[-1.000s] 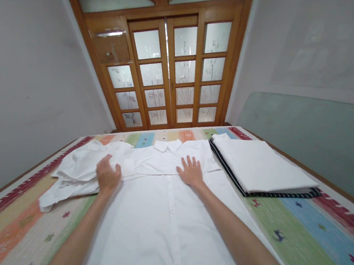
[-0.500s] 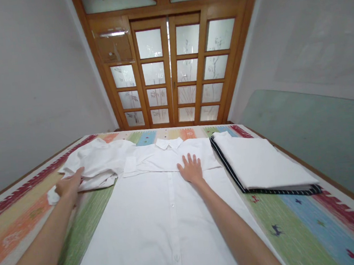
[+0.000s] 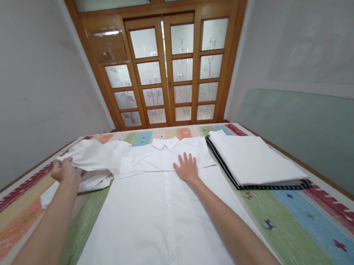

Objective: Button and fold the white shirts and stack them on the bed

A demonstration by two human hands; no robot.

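A white button-up shirt [image 3: 142,224] lies front up before me, its collar at the far end and one sleeve laid across its chest. My right hand [image 3: 186,168] rests flat on the chest near the button line, fingers spread. Off to the left, my left hand [image 3: 66,171] is closed on the bunched white cloth of the other sleeve [image 3: 92,156], lifting part of it. The cuff end hangs below that hand, and the fingertips are partly hidden by fabric.
A colourful striped cloth [image 3: 287,222] covers the table. To the right of the shirt lies a stack of folded white clothes [image 3: 256,162] with a black striped piece beneath. Behind stand wooden glass doors [image 3: 166,70]; a pale green board [image 3: 307,135] leans at the right wall.
My left hand has risen slightly and moved a little left, raising the sleeve cloth. My right hand stays flat on the chest. The whole view has shifted slightly.
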